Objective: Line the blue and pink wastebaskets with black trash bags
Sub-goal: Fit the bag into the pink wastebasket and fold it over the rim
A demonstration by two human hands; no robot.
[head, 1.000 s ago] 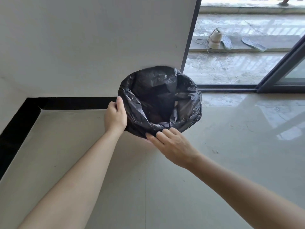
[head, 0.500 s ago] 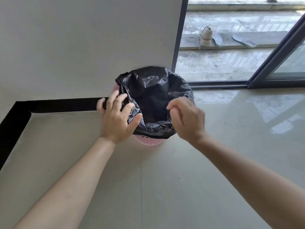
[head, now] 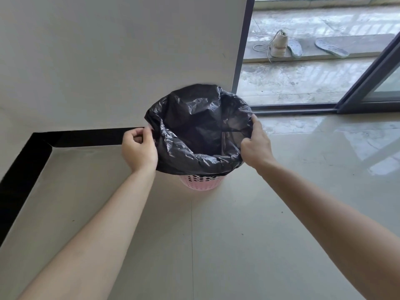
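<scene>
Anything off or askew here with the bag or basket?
Nothing damaged or spilled. The black trash bag sits in the pink wastebasket, its edge bunched and uneven, held by the left hand and right hand.

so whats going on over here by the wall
A person is fitting a black trash bag into a pink basket that stands on the floor beside the wall. The left hand pinches the bag's edge on one side, and the right hand has a grip on the opposite edge, spreading the mouth open. The bag hangs over the rim, so only the basket's lower part shows. No blue basket is in view.
</scene>
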